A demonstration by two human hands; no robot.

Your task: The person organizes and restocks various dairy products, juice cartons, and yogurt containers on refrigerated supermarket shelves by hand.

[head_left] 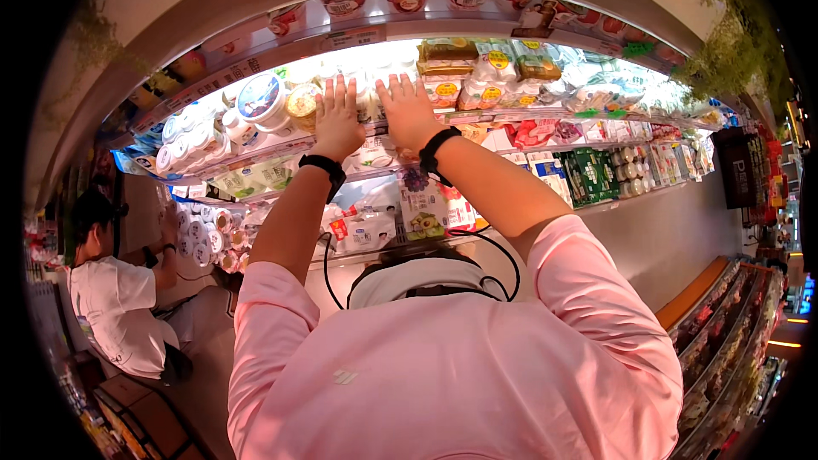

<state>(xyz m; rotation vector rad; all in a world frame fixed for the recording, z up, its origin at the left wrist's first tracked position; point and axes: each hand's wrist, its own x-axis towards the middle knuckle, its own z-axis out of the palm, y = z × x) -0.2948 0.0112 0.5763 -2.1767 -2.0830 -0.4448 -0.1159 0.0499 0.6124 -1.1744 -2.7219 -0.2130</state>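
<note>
Both my arms reach up into a lit refrigerated shelf unit [545,112]. My left hand [337,119] has its fingers spread and rests on white packs on an upper shelf, beside a round tub with a beige lid [302,104]. My right hand [407,109], fingers also spread, lies against pale containers [381,68] on the same shelf. What is under the palms is hidden. Each wrist carries a black band. A large white tub with a blue lid [260,99] stands left of my left hand.
Shelves below hold boxed and bagged chilled goods [588,175] and small white cups [200,234]. At the left a person in a white shirt [115,307] crouches, reaching into the lower shelf. A second display case [724,324] runs along the right.
</note>
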